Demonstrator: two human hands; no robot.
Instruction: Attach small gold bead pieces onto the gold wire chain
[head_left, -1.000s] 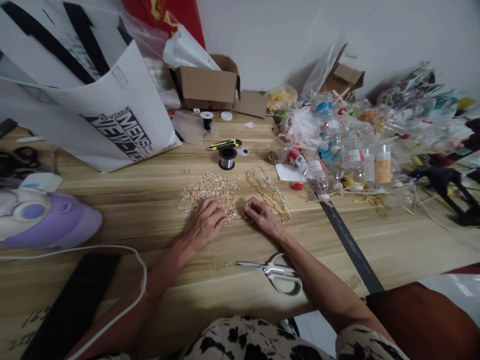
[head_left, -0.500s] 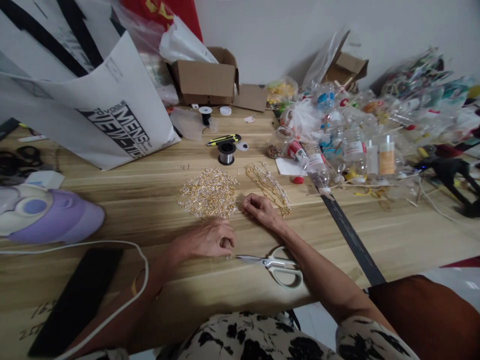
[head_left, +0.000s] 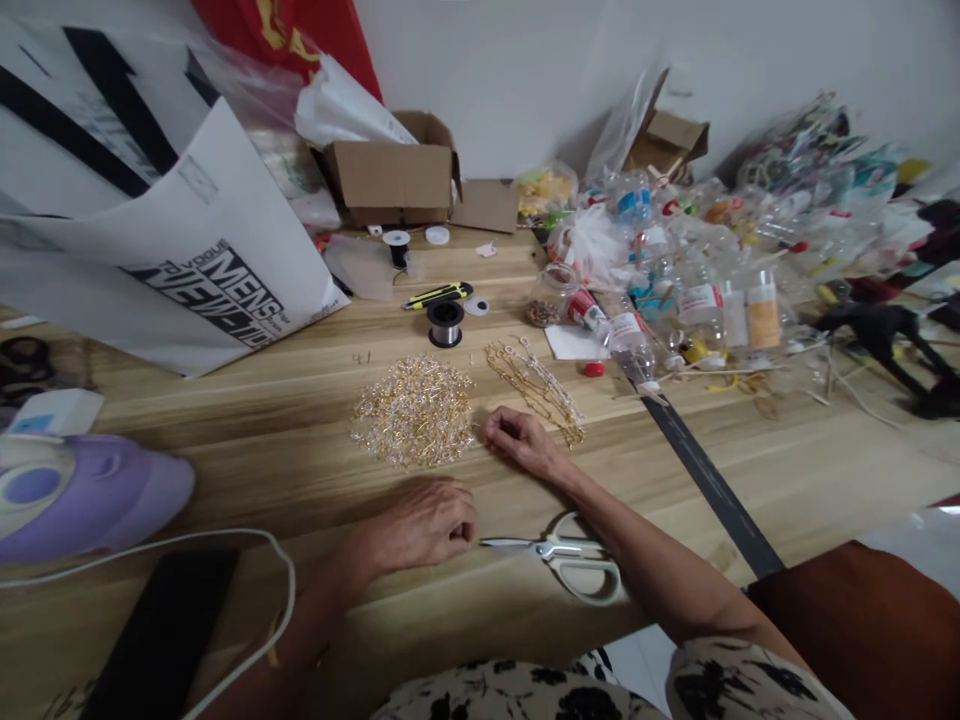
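Observation:
A heap of small gold and clear beaded links lies on the wooden table. Just right of it, my right hand rests with thumb and forefinger pinched by the heap's edge; anything in the pinch is too small to name. Below the heap my left hand lies back up with curled fingers, and what they hold, if anything, is hidden. Scissors with pale handles lie beneath my right forearm, their tip close to my left fingers. Beyond my right hand are several gold and silvery bead chains.
Behind the heap stand a spool of silvery wire and a yellow-black utility knife. A large white bag, a purple object and a black slab occupy the left. Plastic bottles crowd the back right.
My left fingers have curled in; before, thumb and forefinger met at a tiny clear piece. My right hand keeps its pinch. The whole view has shifted slightly.

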